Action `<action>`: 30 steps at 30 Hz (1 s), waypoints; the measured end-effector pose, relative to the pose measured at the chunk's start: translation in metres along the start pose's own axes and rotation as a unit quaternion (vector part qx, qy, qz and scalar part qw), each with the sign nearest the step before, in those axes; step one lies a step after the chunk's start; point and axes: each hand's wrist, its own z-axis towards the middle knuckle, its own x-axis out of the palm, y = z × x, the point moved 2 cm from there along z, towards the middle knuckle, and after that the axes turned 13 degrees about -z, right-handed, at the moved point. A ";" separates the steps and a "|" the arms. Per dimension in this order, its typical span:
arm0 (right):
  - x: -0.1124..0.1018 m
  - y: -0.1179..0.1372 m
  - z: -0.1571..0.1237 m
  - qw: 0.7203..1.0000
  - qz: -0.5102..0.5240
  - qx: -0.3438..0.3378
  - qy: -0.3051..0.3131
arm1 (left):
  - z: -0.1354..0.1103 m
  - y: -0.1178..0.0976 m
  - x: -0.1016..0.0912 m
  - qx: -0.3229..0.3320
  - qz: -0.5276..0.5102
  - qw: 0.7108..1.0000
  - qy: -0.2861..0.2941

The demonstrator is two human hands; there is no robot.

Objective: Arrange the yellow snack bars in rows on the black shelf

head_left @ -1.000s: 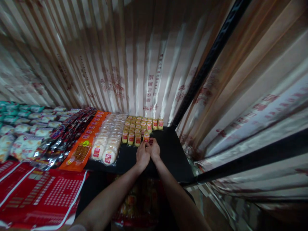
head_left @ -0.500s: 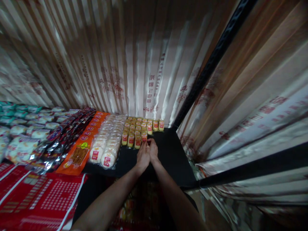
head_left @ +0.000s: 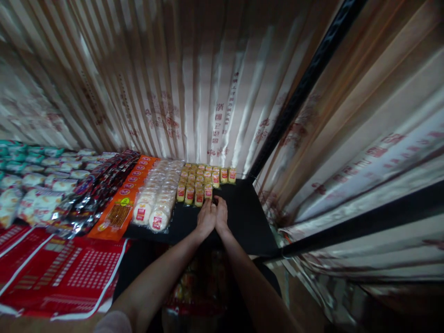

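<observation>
Several small yellow snack packs (head_left: 190, 178) with red labels stand in close rows on a black shelf (head_left: 243, 217). My left hand (head_left: 207, 218) reaches forward with its fingers together, the tips at the lower edge of the front-right yellow pack (head_left: 208, 191). Its grip there is partly hidden. Right beside it is my right hand (head_left: 221, 215), with slightly bent fingers pointing towards the same pack. No object shows in this hand. The two hands lie almost against each other.
Left of the yellow packs lie clear-wrapped round white crackers (head_left: 157, 199), an orange snack bag (head_left: 120, 206), dark shiny packets (head_left: 88, 194) and white packets (head_left: 41, 203). A red printed sheet (head_left: 65, 273) hangs in front. A black post (head_left: 294, 111) and pale curtains (head_left: 197, 92) stand behind.
The view has shifted slightly, so the shelf and goods sit a little higher in the picture. Both hands stay by the front-right yellow pack, with the right hand's fingers straighter.
</observation>
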 end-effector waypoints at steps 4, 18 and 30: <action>-0.008 0.003 -0.019 1.000 0.007 -0.004 0.011 | -0.013 0.001 -0.004 -0.008 0.034 0.999 0.007; -0.043 0.014 -0.105 0.999 0.019 -0.019 0.046 | -0.085 0.034 -0.015 0.100 0.091 0.991 -0.025; -0.070 -0.038 -0.142 0.870 -0.276 -0.101 0.396 | -0.144 0.120 0.015 -0.100 0.019 0.984 0.145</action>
